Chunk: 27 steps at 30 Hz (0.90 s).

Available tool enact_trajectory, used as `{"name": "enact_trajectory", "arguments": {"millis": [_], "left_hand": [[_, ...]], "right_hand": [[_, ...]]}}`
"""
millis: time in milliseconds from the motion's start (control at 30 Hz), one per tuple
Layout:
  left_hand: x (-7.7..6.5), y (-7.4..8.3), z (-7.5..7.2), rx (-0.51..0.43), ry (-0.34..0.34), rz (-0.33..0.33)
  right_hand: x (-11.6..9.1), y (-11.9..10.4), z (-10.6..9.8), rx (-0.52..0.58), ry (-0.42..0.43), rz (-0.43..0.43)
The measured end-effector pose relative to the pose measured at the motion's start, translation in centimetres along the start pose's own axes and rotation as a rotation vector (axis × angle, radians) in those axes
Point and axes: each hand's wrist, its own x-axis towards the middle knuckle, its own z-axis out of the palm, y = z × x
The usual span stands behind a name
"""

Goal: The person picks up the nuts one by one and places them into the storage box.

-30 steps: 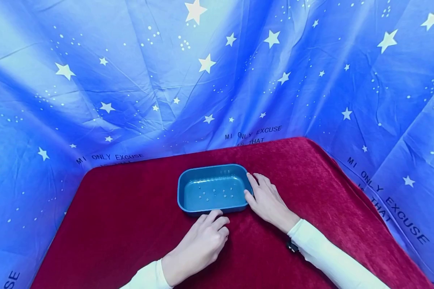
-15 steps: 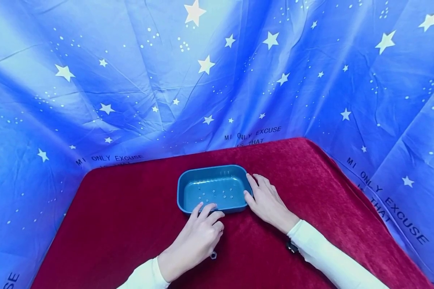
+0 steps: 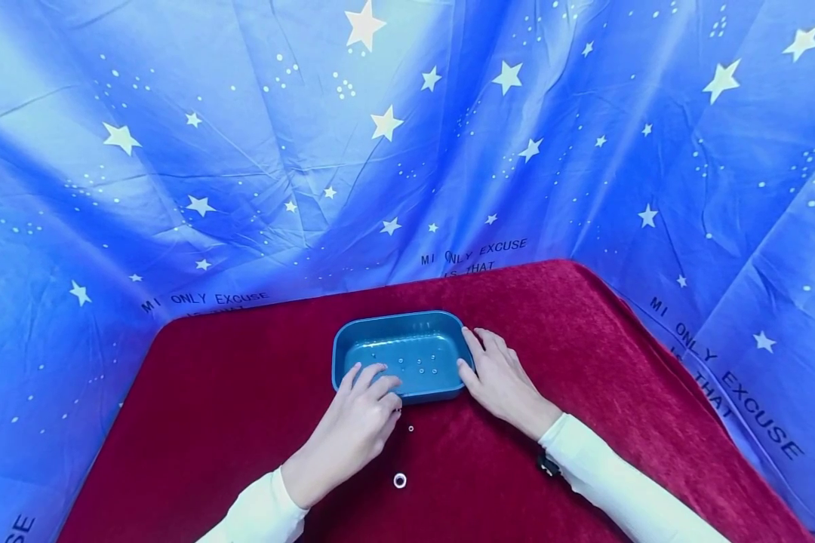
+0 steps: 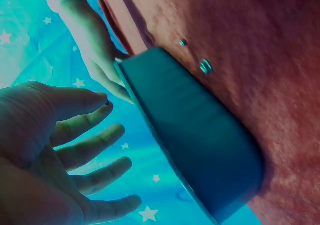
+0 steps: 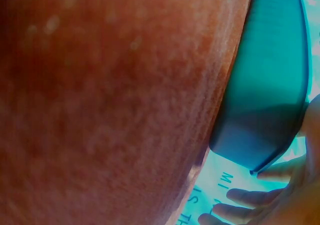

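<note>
Red velvet table (image 3: 231, 392), starry blue curtain (image 3: 258, 158) behind, my left hand (image 3: 353, 426) pinching a tiny dark piece (image 4: 107, 103) above the blue box (image 3: 380, 329), my right hand (image 3: 502, 375) gripping its right end.

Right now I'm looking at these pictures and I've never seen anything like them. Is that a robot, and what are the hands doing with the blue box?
No robot here: these are a person's own two hands. The wide view comes from a camera on the person's head, looking down. The close views come from cameras on the wrists, so they look tipped sideways. The right hand touches one end of the blue box. The left hand is over the box's near edge, and its thumb and finger seem to pinch a tiny dark thing, too small for me to name. On the red cloth lie a bigger ring and a smaller ring. Little dots show on the box's floor; I can't tell what they are.
</note>
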Motion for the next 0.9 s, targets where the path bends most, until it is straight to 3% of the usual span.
{"name": "enact_trajectory", "arguments": {"millis": [900], "left_hand": [[0.0,-3.8,1.3,-0.066,-0.025,-0.121]], "right_hand": [[-0.1,-0.1,-0.1,0.0,0.003,-0.002]]}}
